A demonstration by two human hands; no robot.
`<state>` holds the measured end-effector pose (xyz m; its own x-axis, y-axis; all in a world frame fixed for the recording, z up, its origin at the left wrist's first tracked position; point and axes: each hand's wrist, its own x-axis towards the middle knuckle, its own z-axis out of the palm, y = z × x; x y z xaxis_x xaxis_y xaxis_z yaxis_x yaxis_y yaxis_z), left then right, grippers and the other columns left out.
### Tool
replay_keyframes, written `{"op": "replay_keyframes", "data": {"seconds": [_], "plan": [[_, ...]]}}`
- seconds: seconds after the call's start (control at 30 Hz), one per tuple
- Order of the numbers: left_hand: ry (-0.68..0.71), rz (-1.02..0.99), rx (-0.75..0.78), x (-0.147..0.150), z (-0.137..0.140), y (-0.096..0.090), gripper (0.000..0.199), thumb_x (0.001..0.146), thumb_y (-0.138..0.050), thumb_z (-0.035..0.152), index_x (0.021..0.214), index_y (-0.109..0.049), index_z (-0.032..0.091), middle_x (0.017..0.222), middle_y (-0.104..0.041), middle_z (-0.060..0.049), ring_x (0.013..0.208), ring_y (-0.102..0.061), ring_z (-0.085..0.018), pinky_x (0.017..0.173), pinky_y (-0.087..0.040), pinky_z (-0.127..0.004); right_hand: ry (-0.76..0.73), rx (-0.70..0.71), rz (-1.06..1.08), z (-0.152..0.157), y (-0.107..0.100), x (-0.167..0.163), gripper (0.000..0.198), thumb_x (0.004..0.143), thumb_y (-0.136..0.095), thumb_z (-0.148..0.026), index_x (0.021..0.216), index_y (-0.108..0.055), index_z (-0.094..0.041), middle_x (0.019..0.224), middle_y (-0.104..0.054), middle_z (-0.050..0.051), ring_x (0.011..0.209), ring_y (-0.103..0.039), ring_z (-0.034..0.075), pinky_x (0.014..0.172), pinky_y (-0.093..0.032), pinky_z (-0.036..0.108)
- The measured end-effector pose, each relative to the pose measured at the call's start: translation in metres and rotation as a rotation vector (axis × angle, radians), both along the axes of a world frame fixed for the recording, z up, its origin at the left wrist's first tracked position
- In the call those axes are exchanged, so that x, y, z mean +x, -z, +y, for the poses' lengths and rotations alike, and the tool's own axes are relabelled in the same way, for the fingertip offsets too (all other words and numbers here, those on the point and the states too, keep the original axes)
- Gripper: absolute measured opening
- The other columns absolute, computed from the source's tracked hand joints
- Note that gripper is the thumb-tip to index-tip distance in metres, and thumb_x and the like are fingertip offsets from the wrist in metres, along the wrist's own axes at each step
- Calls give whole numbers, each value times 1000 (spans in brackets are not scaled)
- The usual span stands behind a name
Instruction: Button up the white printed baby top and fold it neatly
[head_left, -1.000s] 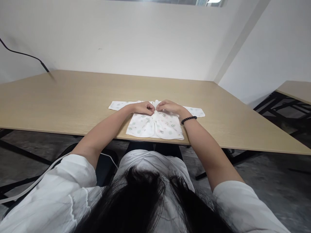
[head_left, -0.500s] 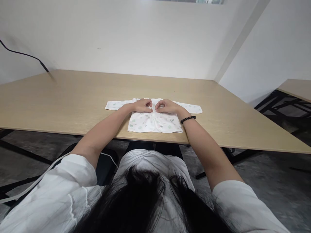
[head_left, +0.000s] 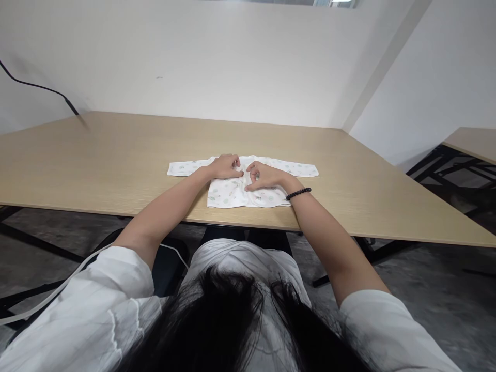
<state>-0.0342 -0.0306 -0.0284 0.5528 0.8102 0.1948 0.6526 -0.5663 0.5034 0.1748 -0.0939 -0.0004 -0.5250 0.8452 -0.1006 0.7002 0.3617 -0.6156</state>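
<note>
A small white baby shirt (head_left: 227,192) with a scattered pastel print lies on the table, its long sleeves spread to both sides and its hem towards me. My left hand (head_left: 225,166) rests on the upper left of its front, fingers curled and thumb bent inward, apparently gripping cloth near the middle opening. Just across from it, my right hand (head_left: 265,175) is over the right front, its thumb stretched apart from the curved fingers. The cloth under both palms is hidden. A black bead bracelet (head_left: 298,194) circles my right wrist.
The light wood table (head_left: 127,150) reaches back to a white wall (head_left: 232,67). A black cable (head_left: 39,87) hangs at the left. Another table (head_left: 473,142) with dark legs stands at the right. A white cord (head_left: 58,293) runs low at the left.
My right hand has turned and its thumb has spread towards me. The shirt's right sleeve and front have shifted slightly left, and the hem looks straighter. My left hand has hardly moved.
</note>
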Motion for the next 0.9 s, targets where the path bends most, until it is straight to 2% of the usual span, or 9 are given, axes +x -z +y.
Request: {"op": "replay_keyframes", "data": {"seconds": [0.13, 0.23, 0.3, 0.37, 0.5, 0.57, 0.67, 0.77, 0.9], "plan": [[185, -80, -79, 2, -7, -4, 18, 74, -61, 34, 77, -62, 17, 77, -60, -5, 70, -53, -17, 65, -40, -29, -82, 112, -39, 0, 2, -3, 33, 62, -80, -33, 63, -50, -18, 110, -57, 9, 83, -54, 19, 65, -39, 29], [401, -99, -272, 4, -12, -4, 17, 76, -65, 32, 70, -65, 16, 61, -53, -1, 54, -46, -11, 54, -35, -26, -75, 104, -35, -3, 3, -7, 40, 60, -82, -41, 73, -50, -20, 103, -58, 6, 82, -56, 20, 66, -41, 30], [494, -110, -371, 5, -13, -3, 13, 72, -70, 28, 68, -67, 16, 57, -50, 1, 50, -43, -9, 50, -32, -25, -74, 69, -14, -6, 2, -9, 45, 60, -83, -44, 80, -50, -21, 96, -59, 5, 81, -56, 20, 67, -43, 31], [496, -120, -392, 4, -12, -2, 10, 68, -73, 24, 66, -67, 17, 54, -48, 3, 48, -42, -9, 49, -30, -24, -91, 84, -23, -8, 1, -10, 43, 60, -82, -45, 80, -52, -21, 98, -59, 5, 89, -57, 24, 73, -45, 33], [454, -107, -396, 2, -8, -3, 12, 65, -78, 23, 63, -68, 17, 51, -45, 4, 47, -40, -8, 47, -28, -24, -105, 215, -117, -6, -2, -7, 35, 61, -81, -47, 70, -60, -21, 109, -55, 8, 112, -48, 30, 85, -44, 35], [454, -82, -406, 0, -6, -4, 14, 65, -80, 28, 69, -71, 18, 50, -43, 5, 46, -38, -8, 47, -27, -24, -77, 194, -133, -3, -3, -4, 30, 60, -81, -42, 71, -63, -20, 107, -55, 8, 104, -51, 28, 80, -45, 32], [470, -51, -432, -2, -3, -4, 20, 67, -81, 34, 77, -74, 18, 49, -42, 5, 46, -36, -9, 47, -27, -24, -84, 56, -89, 0, -2, 1, 18, 61, -76, -27, 73, -66, -19, 86, -58, 4, 77, -54, 18, 63, -40, 27], [480, -48, -432, -2, -2, -2, 22, 69, -80, 36, 79, -74, 18, 50, -43, 5, 46, -36, -9, 49, -27, -25, -125, -23, -40, 4, 0, 1, 7, 64, -68, -19, 69, -65, -18, 62, -52, -2, 57, -44, 11, 53, -30, 26], [501, -74, -441, -1, -1, 0, 23, 71, -79, 39, 76, -73, 17, 51, -43, 5, 47, -37, -9, 51, -28, -26, -124, -59, 39, 8, 2, 0, 6, 69, -63, -22, 71, -65, -17, 53, -44, -5, 48, -36, 8, 48, -24, 25]]}}
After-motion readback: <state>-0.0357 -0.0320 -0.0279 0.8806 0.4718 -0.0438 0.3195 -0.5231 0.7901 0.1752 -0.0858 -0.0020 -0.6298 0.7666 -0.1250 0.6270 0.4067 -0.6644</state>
